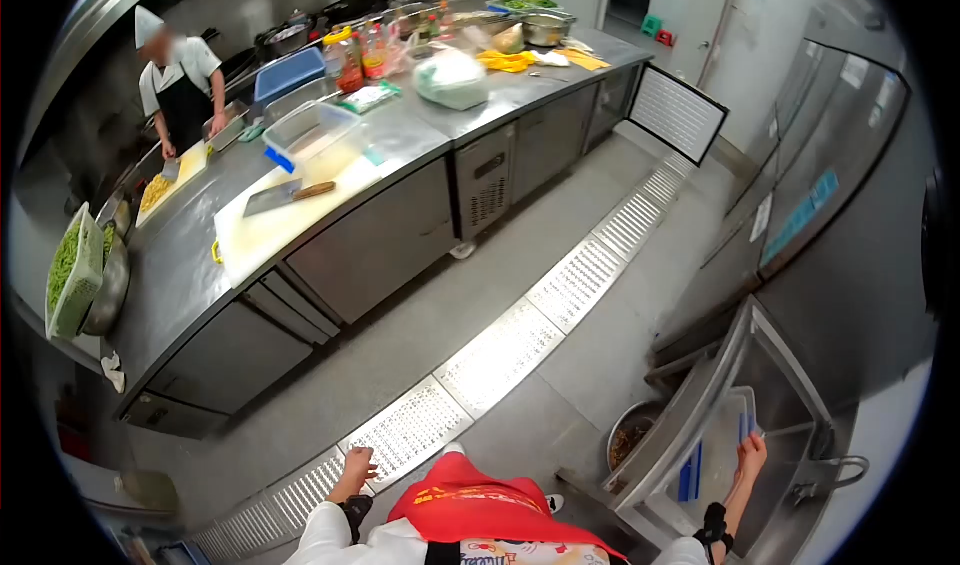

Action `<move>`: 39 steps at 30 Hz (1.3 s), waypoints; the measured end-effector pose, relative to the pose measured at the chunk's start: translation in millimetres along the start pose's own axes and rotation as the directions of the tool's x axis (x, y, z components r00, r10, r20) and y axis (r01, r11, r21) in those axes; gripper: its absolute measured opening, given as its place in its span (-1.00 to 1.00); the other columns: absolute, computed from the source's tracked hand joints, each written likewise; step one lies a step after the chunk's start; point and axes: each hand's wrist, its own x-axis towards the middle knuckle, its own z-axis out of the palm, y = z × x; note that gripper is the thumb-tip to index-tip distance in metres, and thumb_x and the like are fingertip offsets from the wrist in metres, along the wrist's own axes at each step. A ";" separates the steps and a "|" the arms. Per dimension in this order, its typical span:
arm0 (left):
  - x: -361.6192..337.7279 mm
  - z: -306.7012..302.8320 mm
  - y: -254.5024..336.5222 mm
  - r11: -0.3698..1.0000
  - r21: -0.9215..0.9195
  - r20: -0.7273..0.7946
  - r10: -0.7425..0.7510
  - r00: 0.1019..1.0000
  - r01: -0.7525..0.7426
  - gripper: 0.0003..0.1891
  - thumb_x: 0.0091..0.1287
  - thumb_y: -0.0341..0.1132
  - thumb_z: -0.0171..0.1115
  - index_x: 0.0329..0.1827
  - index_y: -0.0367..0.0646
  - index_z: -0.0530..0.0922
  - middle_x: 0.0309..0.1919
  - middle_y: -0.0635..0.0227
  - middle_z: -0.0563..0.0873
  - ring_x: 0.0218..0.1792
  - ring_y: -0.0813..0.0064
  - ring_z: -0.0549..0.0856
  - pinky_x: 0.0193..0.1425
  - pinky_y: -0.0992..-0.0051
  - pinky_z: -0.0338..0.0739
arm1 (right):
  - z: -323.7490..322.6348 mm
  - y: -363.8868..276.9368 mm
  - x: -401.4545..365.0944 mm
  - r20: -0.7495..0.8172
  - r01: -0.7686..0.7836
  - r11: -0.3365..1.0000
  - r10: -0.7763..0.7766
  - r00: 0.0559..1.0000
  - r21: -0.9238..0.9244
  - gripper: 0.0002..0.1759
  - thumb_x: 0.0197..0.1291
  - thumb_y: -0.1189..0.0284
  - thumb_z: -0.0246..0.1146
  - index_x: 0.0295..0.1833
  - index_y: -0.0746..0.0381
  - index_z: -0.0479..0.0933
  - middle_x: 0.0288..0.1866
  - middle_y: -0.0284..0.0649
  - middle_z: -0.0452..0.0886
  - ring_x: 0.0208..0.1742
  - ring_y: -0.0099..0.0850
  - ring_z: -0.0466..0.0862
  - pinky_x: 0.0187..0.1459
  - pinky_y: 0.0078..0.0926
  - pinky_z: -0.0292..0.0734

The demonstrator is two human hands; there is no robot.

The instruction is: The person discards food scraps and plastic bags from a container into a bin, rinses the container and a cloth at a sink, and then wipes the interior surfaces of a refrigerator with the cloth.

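My right hand point(752, 455) reaches into the metal sink point(790, 360) at the lower right. Its fingers are closed on the rim of a clear plastic container point(722, 455) with blue side clips, which sits tilted inside the sink. My left hand point(357, 468) hangs over the floor drain grating point(405, 430), fingers loosely bent and apart, holding nothing. Black bands circle both wrists. Below me shows a red apron point(480, 505).
A long steel counter point(420, 115) bears a cleaver point(285, 197) on a white cutting board point(250, 240), a clear tub point(312, 135) and bottles. Behind it a co-worker point(183, 85) holds a blade at another board. A bowl of scraps point(632, 435) stands beside the sink.
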 end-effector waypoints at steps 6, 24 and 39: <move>34.4 -90.8 11.8 0.977 -0.191 -0.105 -0.115 0.988 0.094 -0.59 0.20 -0.22 0.07 0.07 -0.23 0.31 -0.17 0.15 0.46 -0.39 0.22 0.59 -0.45 0.23 0.58 | 203.5 -40.0 -2.7 0.448 -0.267 0.950 0.170 0.878 0.164 -0.74 0.23 0.25 0.15 -0.16 0.23 0.50 -0.36 -0.31 0.55 -0.34 -0.48 0.55 -0.39 -0.56 0.45; 170.5 45.2 367.8 0.946 -0.260 0.106 0.229 0.968 -0.195 -0.70 0.19 -0.45 0.01 -0.02 -0.33 0.39 -0.56 0.23 0.57 -0.54 0.38 0.63 -0.37 0.41 0.60 | 592.0 -70.3 77.0 0.484 -0.442 0.883 0.458 0.746 -0.156 -0.26 0.13 0.27 0.20 0.41 -0.06 0.07 0.50 -0.18 -0.15 0.48 -0.10 -0.17 0.21 0.31 -0.04; 240.2 252.6 722.2 0.880 -0.358 0.480 0.460 0.747 -0.312 -0.61 0.12 -0.52 -0.05 0.06 -0.33 0.37 -0.60 0.27 0.58 -0.36 0.39 0.68 -0.19 0.48 0.58 | 720.4 -76.4 211.9 0.351 -0.511 0.835 0.549 0.758 -0.202 -0.25 0.15 0.20 0.19 0.42 -0.11 0.02 0.49 -0.19 -0.12 0.41 0.17 -0.10 0.04 0.34 0.24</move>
